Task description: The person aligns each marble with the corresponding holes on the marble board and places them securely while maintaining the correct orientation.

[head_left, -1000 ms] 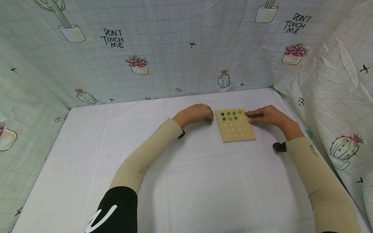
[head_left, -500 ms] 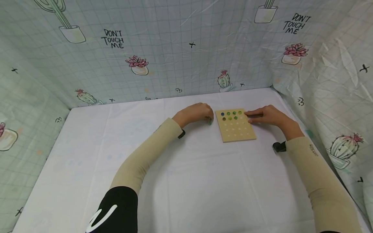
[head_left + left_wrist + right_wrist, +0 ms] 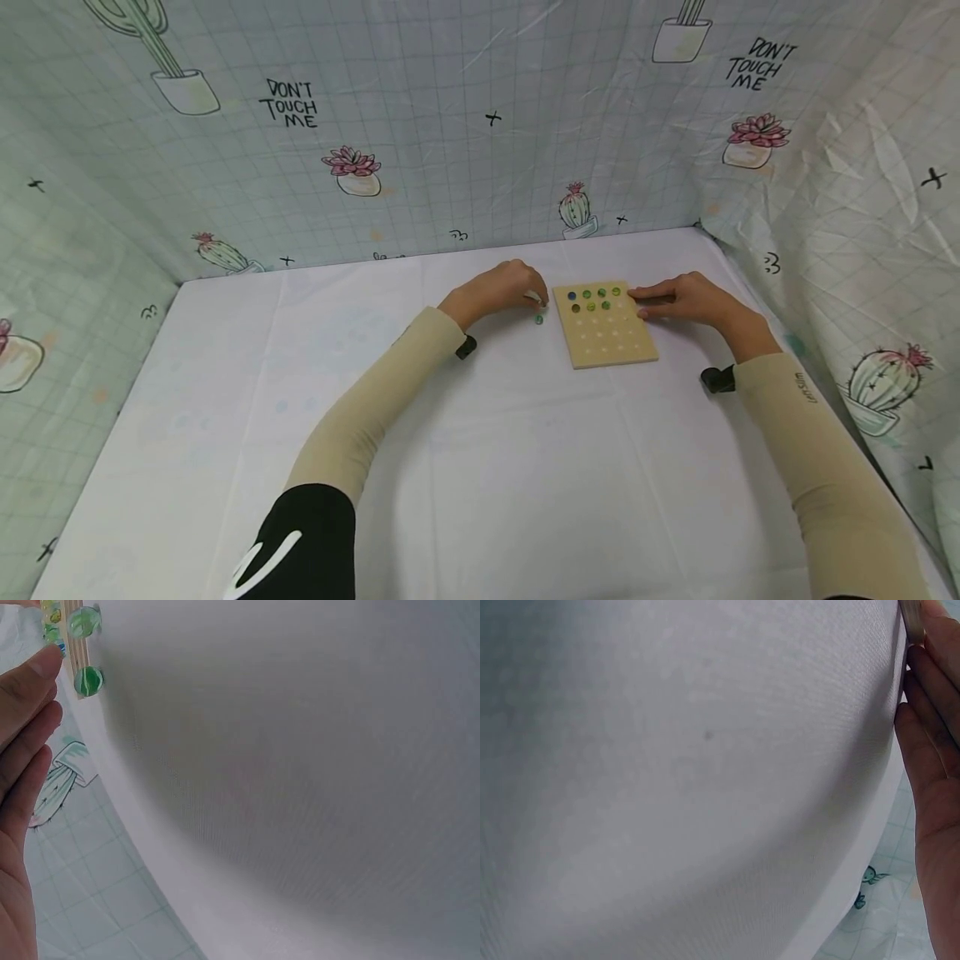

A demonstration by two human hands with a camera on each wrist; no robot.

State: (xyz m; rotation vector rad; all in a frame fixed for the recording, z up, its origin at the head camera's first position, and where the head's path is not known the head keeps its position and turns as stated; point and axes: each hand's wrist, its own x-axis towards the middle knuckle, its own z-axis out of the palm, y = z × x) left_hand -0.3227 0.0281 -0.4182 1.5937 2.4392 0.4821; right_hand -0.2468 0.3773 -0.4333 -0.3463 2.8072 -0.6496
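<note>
A square pale wooden board [image 3: 609,340] with rows of small hollows lies on the table. Several blue and green marbles [image 3: 602,292] sit in its two far rows. My left hand [image 3: 497,292] hovers left of the board, fingers bent loosely downward. In the left wrist view two green marbles, a nearer one [image 3: 84,621] and a farther one [image 3: 88,680], lie beside the board's edge, apart from my fingertips. The head view plainly shows only one loose marble [image 3: 538,319], just below that hand. With extended fingers, my right hand [image 3: 690,298] touches the board's right edge.
A white cloth [image 3: 480,467] covers the table. Patterned curtains [image 3: 450,167] rise behind it and along both sides. Dark wrist devices show at the left cuff [image 3: 466,347] and the right cuff [image 3: 717,380].
My left hand has lifted slightly away from the green marble at its fingertips, which now shows on the cloth below it. The right hand and board have stayed in place.
</note>
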